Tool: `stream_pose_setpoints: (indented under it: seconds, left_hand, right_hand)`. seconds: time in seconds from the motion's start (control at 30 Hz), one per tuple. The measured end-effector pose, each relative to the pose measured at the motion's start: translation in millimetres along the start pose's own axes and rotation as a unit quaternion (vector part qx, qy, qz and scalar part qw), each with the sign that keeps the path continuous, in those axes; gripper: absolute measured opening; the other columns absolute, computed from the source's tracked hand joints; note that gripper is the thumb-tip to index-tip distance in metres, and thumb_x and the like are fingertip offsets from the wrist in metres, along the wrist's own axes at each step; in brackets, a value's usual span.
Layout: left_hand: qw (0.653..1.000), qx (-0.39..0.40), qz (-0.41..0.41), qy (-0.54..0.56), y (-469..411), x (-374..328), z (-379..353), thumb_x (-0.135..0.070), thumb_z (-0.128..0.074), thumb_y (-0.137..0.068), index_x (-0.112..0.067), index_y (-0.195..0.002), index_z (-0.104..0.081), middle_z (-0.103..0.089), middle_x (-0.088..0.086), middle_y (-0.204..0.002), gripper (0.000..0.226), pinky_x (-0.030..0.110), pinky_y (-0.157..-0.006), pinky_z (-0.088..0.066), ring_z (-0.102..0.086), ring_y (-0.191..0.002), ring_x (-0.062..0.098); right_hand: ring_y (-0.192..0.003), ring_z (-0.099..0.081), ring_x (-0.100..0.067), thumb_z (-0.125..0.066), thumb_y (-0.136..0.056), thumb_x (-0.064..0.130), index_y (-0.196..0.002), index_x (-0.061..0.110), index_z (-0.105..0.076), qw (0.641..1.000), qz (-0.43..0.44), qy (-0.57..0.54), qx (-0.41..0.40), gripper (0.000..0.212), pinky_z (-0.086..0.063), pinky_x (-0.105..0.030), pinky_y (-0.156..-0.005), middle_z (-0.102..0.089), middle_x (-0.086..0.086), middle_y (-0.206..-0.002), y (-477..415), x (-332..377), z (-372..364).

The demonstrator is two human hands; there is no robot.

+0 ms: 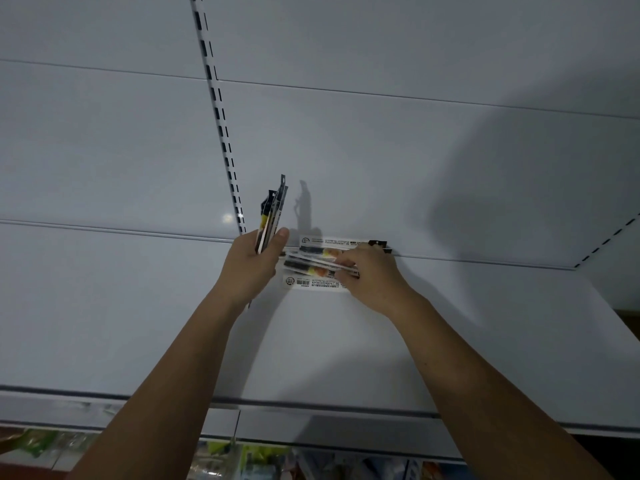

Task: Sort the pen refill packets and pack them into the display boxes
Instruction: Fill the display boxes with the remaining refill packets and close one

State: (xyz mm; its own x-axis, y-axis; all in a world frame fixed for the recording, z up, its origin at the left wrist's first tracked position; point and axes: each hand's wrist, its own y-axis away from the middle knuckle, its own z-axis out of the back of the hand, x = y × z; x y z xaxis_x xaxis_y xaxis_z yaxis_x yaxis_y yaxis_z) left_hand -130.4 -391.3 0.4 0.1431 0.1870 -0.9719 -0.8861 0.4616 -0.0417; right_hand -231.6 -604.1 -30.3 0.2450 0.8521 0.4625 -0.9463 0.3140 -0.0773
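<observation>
The left hand [249, 268] gripped a bundle of refill packets [272, 216] upright, while the right hand [374, 275] pinched at the loose packets [318, 265] fanned on the white shelf [346, 341]. Lifting one at a time and matching its print to the bundle seemed wisest. Behind rose pale back panels [381, 150] and a slotted upright [221, 133].

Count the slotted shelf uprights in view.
2. One upright runs down the back panel to behind the left hand; a second upright slants in at the right edge. None looks hidden.
</observation>
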Motion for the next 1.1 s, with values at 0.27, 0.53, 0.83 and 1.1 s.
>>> stream_pose_setpoints:
  seconds: [0.27, 0.53, 0.83, 1.1]
  left_hand:
    - [0.995, -0.021, -0.028, -0.099, -4, 10, 1, -0.041, -0.065, -0.100, -0.014, -0.074, -0.054, -0.055, -0.002, -0.063, 0.039, 0.031, -0.065, -0.042, -0.050, -0.054, 0.010]
    - [0.980, 0.026, -0.084, -0.180, 3, -4, -1, -0.043, -0.081, -0.087, -0.028, -0.103, -0.076, -0.075, -0.020, -0.088, 0.022, 0.019, -0.073, -0.054, -0.070, -0.080, -0.005]
    - [0.999, -0.018, 0.010, -0.048, 57, -26, 5, -0.037, -0.076, -0.093, -0.018, -0.086, -0.080, -0.062, 0.002, -0.059, 0.021, 0.033, -0.054, -0.043, -0.048, -0.053, 0.019]
    - [0.994, -0.098, 0.046, -0.005, 116, -36, 16, -0.040, -0.069, -0.098, -0.016, -0.089, -0.081, -0.057, 0.005, -0.061, 0.028, 0.037, -0.059, -0.040, -0.042, -0.060, 0.027]
  right_hand:
    - [-0.107, -0.058, -0.028, -0.056, -0.105, 0.026, -0.115, 0.026, -0.074, 0.998, 0.037, 0.033, -0.048, 0.021, -0.042, -0.047, -0.098, -0.069, 0.002, -0.107, -1, -4, 7]
    - [-0.087, -0.061, -0.012, -0.059, -0.105, 0.026, -0.118, 0.024, -0.076, 0.992, 0.107, -0.065, -0.012, 0.021, -0.047, -0.029, -0.076, -0.065, 0.011, -0.094, 11, 10, 48]
    - [-0.068, -0.068, -0.020, -0.088, -0.080, 0.015, -0.116, 0.019, -0.071, 0.825, -0.067, -0.556, -0.079, 0.039, -0.059, -0.032, -0.065, -0.078, -0.008, -0.085, 24, 36, 60]
    - [-0.090, -0.068, -0.020, -0.064, -0.102, 0.024, -0.104, 0.014, -0.070, 0.696, -0.062, -0.712, 0.073, 0.012, -0.048, -0.036, -0.077, -0.079, -0.006, -0.103, 42, 112, 6]
